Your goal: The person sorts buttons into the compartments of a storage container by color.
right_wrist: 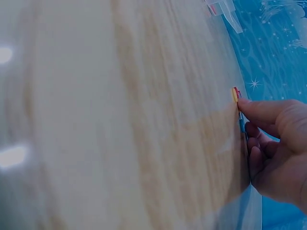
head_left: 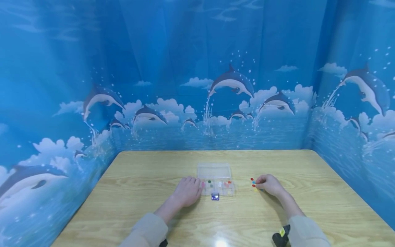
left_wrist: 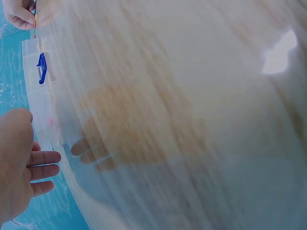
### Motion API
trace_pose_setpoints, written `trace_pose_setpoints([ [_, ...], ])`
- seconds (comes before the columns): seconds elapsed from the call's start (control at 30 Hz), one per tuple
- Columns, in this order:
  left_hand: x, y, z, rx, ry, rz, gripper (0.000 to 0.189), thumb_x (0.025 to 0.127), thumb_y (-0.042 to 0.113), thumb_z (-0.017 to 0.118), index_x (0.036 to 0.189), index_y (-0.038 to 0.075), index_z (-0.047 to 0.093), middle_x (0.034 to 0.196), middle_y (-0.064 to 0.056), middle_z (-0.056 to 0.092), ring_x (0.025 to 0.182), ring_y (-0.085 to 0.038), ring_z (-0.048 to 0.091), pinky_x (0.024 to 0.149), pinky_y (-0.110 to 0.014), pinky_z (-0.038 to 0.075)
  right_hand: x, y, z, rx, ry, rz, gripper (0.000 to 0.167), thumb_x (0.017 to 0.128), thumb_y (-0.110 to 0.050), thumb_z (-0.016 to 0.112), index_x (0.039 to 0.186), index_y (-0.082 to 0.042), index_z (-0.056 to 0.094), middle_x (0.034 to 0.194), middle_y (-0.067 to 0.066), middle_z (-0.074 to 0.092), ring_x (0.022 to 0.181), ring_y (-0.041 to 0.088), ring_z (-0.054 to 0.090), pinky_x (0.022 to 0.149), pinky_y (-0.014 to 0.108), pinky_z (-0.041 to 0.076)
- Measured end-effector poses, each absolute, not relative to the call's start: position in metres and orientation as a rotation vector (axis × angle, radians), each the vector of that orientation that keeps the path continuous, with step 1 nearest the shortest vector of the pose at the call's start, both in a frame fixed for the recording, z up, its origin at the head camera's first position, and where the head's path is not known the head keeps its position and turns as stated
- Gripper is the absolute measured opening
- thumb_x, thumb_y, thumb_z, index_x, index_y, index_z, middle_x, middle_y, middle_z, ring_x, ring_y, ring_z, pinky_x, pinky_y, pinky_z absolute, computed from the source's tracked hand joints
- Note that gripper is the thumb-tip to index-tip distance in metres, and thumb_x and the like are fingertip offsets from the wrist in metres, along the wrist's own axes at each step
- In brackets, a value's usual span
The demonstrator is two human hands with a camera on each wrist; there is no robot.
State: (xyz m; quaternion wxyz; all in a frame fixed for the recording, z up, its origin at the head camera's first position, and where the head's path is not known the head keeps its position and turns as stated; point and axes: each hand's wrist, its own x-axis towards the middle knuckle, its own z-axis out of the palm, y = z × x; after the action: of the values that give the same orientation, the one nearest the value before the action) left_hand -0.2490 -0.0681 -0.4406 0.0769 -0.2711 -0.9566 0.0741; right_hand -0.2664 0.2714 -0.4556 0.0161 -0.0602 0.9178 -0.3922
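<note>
Blue clasp (head_left: 215, 197) at the near side of the clear box (head_left: 223, 193) on the desk (head_left: 139, 181). Left hand (head_left: 187, 191) at the box's left edge, fingers extended, released. Right hand (head_left: 271, 185) right of the box, fingertips at small red, blue and yellow pieces (head_left: 253, 185); can't tell if pinching one. Box lid (head_left: 214, 171) open on the far side. Dolphin curtain (head_left: 172, 68) beyond.
</note>
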Motion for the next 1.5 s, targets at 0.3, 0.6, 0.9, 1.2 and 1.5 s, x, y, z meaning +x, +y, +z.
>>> trace_pose_setpoints([
  [0.3,-0.248,-0.069,-0.441,-0.823,-2.855,0.198,0.031,0.099,0.034,0.037,0.104,0.007,0.053,0.092,-0.007,0.056,0.092,-0.022,0.055,0.086,-0.037,0.045,-0.266,0.271,-0.451,-0.148,2.855,-1.193,0.009,0.082,-0.006,0.066,0.082,0.002,0.061,0.079,0.006,0.057,0.073,0.019,0.05,0.064,0.032,0.042],
  [0.6,-0.251,-0.068,-0.442,-0.83,-2.858,0.2,0.031,0.099,0.035,0.036,0.102,0.008,0.053,0.09,-0.006,0.055,0.09,-0.021,0.054,0.084,-0.036,0.045,-0.268,0.275,-0.451,-0.062,2.82,-1.288,0.01,0.082,-0.009,0.064,0.085,0.001,0.061,0.082,0.007,0.059,0.08,0.022,0.052,0.071,0.034,0.042],
  [0.9,-0.251,-0.069,-0.444,-0.832,-2.86,0.192,0.032,0.099,0.035,0.036,0.103,0.008,0.053,0.093,-0.007,0.056,0.093,-0.022,0.054,0.086,-0.037,0.044,-0.269,0.271,-0.447,0.051,2.709,-1.451,0.024,0.089,-0.013,0.057,0.101,0.008,0.06,0.097,0.013,0.061,0.091,0.026,0.052,0.077,0.037,0.043],
  [1.2,-0.252,-0.069,-0.441,-0.823,-2.876,0.167,0.032,0.099,0.034,0.035,0.104,0.008,0.053,0.091,-0.007,0.055,0.092,-0.022,0.054,0.086,-0.037,0.045,-0.27,0.258,-0.438,0.077,2.582,-1.641,0.034,0.09,-0.018,0.058,0.109,0.01,0.057,0.095,0.012,0.06,0.082,0.02,0.053,0.07,0.031,0.046],
  [1.5,-0.25,-0.069,-0.44,-0.815,-2.905,0.178,0.034,0.099,0.035,0.035,0.109,0.007,0.052,0.099,-0.009,0.057,0.099,-0.024,0.054,0.09,-0.039,0.043,-0.268,0.241,-0.435,0.031,2.48,-1.758,0.029,0.09,-0.014,0.057,0.106,0.01,0.058,0.094,0.007,0.057,0.084,0.021,0.052,0.072,0.033,0.046],
])
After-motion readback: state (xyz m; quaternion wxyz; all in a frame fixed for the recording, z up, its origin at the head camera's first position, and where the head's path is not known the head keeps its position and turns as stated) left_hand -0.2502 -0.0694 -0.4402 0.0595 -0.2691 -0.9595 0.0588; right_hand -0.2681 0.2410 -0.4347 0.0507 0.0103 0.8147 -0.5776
